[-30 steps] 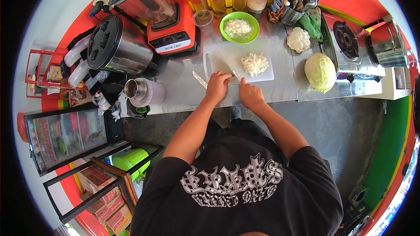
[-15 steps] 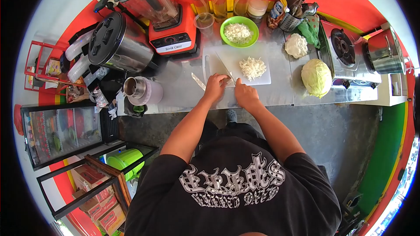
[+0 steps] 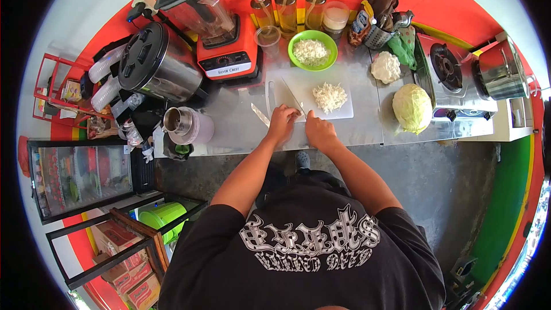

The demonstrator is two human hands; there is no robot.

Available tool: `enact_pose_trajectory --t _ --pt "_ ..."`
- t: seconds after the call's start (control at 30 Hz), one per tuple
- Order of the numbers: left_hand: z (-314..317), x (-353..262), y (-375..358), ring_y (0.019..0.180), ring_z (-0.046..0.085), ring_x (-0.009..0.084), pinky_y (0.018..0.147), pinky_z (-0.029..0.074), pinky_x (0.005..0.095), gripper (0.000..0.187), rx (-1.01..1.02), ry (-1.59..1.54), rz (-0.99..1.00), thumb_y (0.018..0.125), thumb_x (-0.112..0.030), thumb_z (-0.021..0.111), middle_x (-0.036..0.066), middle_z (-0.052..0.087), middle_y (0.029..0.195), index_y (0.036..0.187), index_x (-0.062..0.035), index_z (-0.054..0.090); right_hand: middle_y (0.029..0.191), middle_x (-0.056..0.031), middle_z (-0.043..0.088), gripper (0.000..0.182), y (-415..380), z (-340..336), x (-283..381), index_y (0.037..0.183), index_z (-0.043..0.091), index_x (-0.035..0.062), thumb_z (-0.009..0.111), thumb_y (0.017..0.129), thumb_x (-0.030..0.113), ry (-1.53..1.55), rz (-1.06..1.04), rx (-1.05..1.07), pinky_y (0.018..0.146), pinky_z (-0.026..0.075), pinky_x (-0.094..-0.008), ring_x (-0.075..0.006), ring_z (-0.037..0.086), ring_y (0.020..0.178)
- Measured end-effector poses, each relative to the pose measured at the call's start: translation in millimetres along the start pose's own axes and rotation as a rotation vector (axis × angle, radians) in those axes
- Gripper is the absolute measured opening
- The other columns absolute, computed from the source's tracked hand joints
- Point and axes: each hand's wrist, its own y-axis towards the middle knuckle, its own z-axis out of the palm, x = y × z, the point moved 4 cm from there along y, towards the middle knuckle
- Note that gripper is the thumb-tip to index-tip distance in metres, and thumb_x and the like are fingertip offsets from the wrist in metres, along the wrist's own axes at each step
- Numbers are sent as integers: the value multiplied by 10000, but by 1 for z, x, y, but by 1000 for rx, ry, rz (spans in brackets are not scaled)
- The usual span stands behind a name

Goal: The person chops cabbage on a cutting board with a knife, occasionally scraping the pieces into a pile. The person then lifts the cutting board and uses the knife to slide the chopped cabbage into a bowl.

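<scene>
Shreds of a pale vegetable lay heaped on the right part of a white cutting board, seen in the head view. To the left of the heap, a knife slanted across the board, its tip pointing away from the person and to the left. The right hand was closed around the handle end at the board's near edge, the handle itself mostly hidden by the fingers. The left hand sat just beside the blade with its fingers bent and drawn together; whether they pinched a piece of food could not be told.

A second blade lay on the worktop, left of the board and near the left hand. Beyond the board stood a green bowl with more shreds in it, and a clear cup was just beside the bowl. Farther left was a red blender. On the right, well apart from the hands, a whole cabbage rested near the stove, with a lumpy white item behind it
</scene>
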Motion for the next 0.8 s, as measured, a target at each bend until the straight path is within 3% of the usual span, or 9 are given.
enact_pose_trajectory --t 0.1,0.17,0.27,0.4,0.6,0.8 --pt "2 1 -3 908 664 293 814 549 363 151 -29 -16 -3 864 19 664 140 635 946 981 -25 749 974 -288 713 232 -10 3 0 1150 458 -15 467 982 145 24 36 17 830 569 -526 -438 713 958" --pt "7 11 -4 952 583 311 860 476 402 148 -10 -73 -54 856 -12 672 107 628 926 966 -70 752 983 -280 719 224 -10 17 0 1157 464 -11 474 972 115 4 62 14 827 576 -515 -421 721 953" --pt "-3 -5 -7 947 580 314 886 463 409 137 -30 18 -30 866 -24 666 106 623 919 966 -62 751 1003 -276 722 216 -5 14 7 1158 467 -7 481 964 86 8 88 18 836 579 -503 -410 726 955" --pt "-2 -6 -10 941 577 320 897 458 412 125 -42 -45 -8 869 -25 661 109 627 927 968 -48 734 993 -271 721 229 6 1 8 1153 441 -3 450 1006 172 15 37 -2 854 561 -529 -445 707 972" --pt "-1 -2 -9 958 581 328 891 460 413 141 -100 -41 -36 843 -3 655 118 650 963 972 -38 700 916 -236 739 171 -16 17 6 1118 470 13 474 971 100 -38 115 -9 784 596 -489 -403 738 890" --pt "-2 -4 -13 975 579 337 884 462 420 123 -96 -38 21 832 -5 659 120 646 974 947 -33 695 910 -233 739 167 1 5 10 1117 464 15 460 970 94 -38 18 -57 786 597 -489 -401 738 895"
